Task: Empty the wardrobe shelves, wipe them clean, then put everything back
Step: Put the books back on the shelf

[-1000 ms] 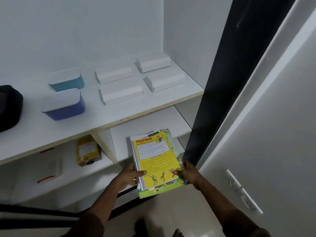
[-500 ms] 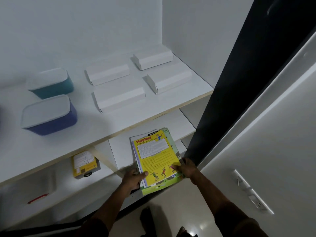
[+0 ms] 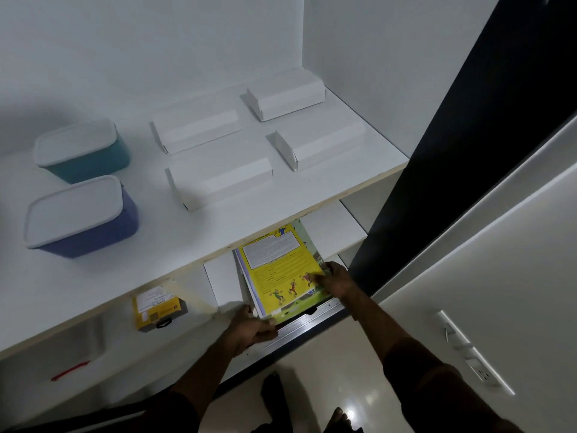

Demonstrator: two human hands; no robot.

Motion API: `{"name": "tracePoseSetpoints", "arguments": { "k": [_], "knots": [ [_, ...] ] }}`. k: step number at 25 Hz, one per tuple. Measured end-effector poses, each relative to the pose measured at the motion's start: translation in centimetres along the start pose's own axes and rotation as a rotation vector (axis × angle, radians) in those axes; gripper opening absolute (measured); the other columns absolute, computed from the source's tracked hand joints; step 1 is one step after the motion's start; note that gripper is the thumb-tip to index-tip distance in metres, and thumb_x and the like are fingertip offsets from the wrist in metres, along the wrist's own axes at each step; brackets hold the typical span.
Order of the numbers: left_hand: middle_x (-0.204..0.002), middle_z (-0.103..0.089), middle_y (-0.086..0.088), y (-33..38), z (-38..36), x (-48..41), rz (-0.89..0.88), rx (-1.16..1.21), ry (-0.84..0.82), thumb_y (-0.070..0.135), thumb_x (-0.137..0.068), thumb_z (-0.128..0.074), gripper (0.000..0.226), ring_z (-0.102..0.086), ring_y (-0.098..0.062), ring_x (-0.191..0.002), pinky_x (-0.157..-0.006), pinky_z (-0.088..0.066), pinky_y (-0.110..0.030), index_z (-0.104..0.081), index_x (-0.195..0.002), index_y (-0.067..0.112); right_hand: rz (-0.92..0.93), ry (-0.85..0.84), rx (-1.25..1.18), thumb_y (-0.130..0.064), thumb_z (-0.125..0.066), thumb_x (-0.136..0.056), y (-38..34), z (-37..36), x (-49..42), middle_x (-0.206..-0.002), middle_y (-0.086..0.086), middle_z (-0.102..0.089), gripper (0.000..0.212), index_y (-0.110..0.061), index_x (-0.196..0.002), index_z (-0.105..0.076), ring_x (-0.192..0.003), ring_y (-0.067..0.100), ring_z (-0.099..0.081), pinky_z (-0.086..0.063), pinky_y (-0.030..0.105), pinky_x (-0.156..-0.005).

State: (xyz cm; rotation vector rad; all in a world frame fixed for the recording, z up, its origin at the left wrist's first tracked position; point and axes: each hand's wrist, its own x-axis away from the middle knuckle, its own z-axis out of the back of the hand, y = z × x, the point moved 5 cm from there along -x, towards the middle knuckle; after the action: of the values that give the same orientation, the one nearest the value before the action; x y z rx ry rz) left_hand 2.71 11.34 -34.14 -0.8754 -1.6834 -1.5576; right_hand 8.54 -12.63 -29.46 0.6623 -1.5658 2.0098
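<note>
Upper shelf (image 3: 281, 214), left to right: a blue tub (image 3: 82, 217) and a teal tub (image 3: 82, 151) at 9 o'clock, then four white boxes (image 3: 218, 182) toward 1 o'clock. Below, at 7 o'clock, a yellow box (image 3: 156, 310) lies on the lower shelf (image 3: 223, 282). The stack of booklets (image 3: 281, 273) lies at centre, its far end hidden under the upper shelf's edge. Left hand (image 3: 249, 329) grips the stack's near-left corner, fingers curled. Right hand (image 3: 335, 281) pinches its right edge, thumb on the yellow cover. A dark door panel (image 3: 452, 151) stands at 2 o'clock.
</note>
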Motion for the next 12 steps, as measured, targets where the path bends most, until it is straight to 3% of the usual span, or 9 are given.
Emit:
{"name": "tracePoseSetpoints", "arguments": {
  "k": [1, 3, 5, 8, 12],
  "knots": [
    [-0.138, -0.050, -0.026, 0.8, -0.3, -0.2, -0.022, 0.050, -0.001, -0.016, -0.085, -0.068, 0.095, -0.072, -0.036, -0.089, -0.080, -0.062, -0.045, -0.012, -0.158, 0.005, 0.018, -0.015, -0.002, -0.010, -0.073, -0.089, -0.9, 0.2, -0.5, -0.101, 0.010, -0.069, 0.037, 0.000, -0.123, -0.059, -0.085, 0.023, -0.066, -0.054, 0.034, -0.076],
    [-0.117, -0.063, -0.024, 2.3, -1.0, -0.8, -0.059, 0.119, -0.022, -0.018, -0.087, -0.065, 0.094, -0.073, -0.031, -0.081, -0.085, -0.061, -0.047, -0.008, -0.158, 0.005, 0.012, 0.027, -0.061, -0.002, -0.071, -0.088, -2.2, 0.9, -1.6, -0.119, 0.017, -0.065, 0.049, 0.003, -0.133, -0.052, -0.106, 0.031, -0.065, -0.054, 0.042, -0.092],
    [-0.112, -0.065, -0.026, 3.6, -1.8, -1.7, -0.073, 0.152, -0.012, -0.020, -0.087, -0.063, 0.091, -0.072, -0.031, -0.082, -0.082, -0.061, -0.047, -0.010, -0.157, 0.003, -0.018, 0.125, -0.109, 0.001, -0.072, -0.085, -2.5, 1.4, -2.4, -0.133, 0.021, -0.057, 0.064, 0.002, -0.142, -0.044, -0.117, 0.033, -0.059, -0.050, 0.042, -0.102],
    [-0.131, -0.056, -0.033, 5.4, -2.4, -2.5, -0.098, 0.140, 0.043, -0.022, -0.087, -0.061, 0.085, -0.068, -0.030, -0.081, -0.060, -0.063, -0.038, -0.015, -0.155, 0.001, -0.057, 0.150, -0.215, 0.002, -0.070, -0.086, -1.4, 1.3, -2.7, -0.139, 0.021, -0.053, 0.072, -0.003, -0.148, -0.035, -0.109, 0.024, -0.054, -0.048, 0.029, -0.087],
    [-0.130, -0.056, -0.031, 6.0, -2.7, -4.1, -0.082, 0.130, 0.057, -0.022, -0.089, -0.059, 0.083, -0.069, -0.028, -0.074, -0.061, -0.062, -0.037, -0.016, -0.155, 0.003, -0.014, 0.045, -0.468, 0.018, -0.057, -0.088, 0.8, 0.9, -2.0, -0.138, 0.019, -0.053, 0.074, -0.004, -0.152, -0.027, -0.112, 0.027, -0.059, -0.049, 0.032, -0.094]
  ]
}}
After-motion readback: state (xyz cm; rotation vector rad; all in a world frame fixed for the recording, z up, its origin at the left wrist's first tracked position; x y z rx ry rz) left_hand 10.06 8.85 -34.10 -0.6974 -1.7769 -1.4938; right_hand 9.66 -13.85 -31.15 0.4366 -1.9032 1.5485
